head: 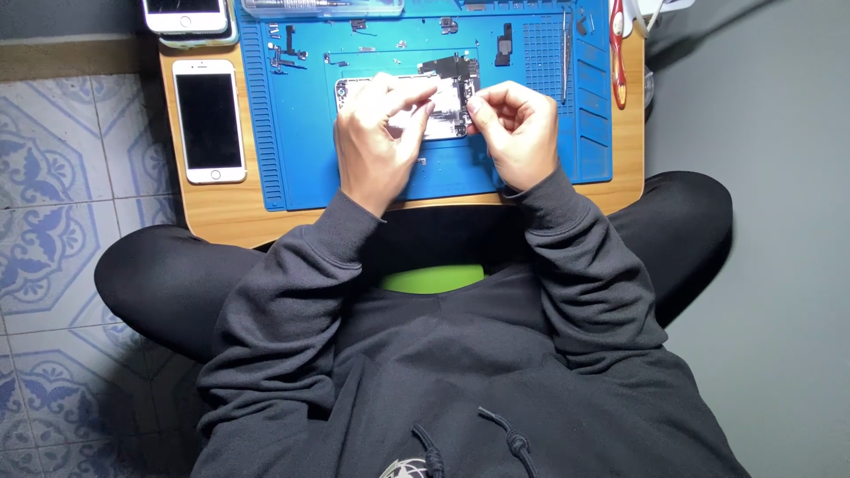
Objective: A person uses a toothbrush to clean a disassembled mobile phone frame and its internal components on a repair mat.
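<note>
An opened phone body (447, 99) with exposed dark and silver parts lies on a blue repair mat (301, 150). My left hand (376, 137) rests over its left half, fingers curled toward the middle. My right hand (513, 124) is over the right side, thumb and forefinger pinched at the phone's edge; whether they hold a small part is too small to tell. Both sleeves are dark grey.
A white phone (209, 119) lies face up on the low wooden table (221, 212) left of the mat. Another white phone (186, 13) sits at the far left corner. Small screws and parts (288, 49) dot the mat; red-handled tool (617, 53) at right.
</note>
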